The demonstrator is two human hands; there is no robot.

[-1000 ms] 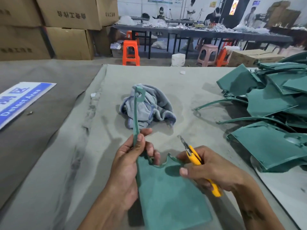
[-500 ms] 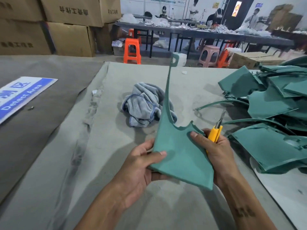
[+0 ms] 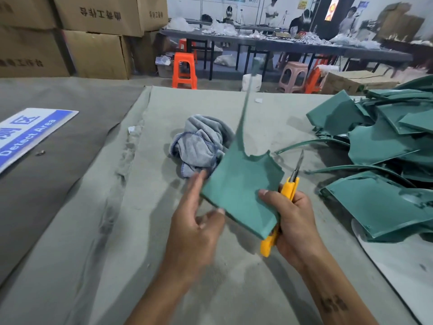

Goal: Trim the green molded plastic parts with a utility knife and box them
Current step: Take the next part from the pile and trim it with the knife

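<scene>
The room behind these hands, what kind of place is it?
Most likely a small factory or finishing workshop: a heap of green plastic parts on the covered bench, stacked cardboard cartons, and a long table where other people sit working.

— Right hand (image 3: pixel 294 221)?
— Gripping yellow utility knife (image 3: pixel 284 202), blade up; thumb pinning green part (image 3: pixel 241 186) held above grey table cover (image 3: pixel 140 231).
— Left hand (image 3: pixel 194 221)?
— Blurred, fingers straight, at part's left edge.
— Elsewhere?
— Crumpled grey rag (image 3: pixel 201 143) behind; heap of green parts (image 3: pixel 384 146) on right.
</scene>
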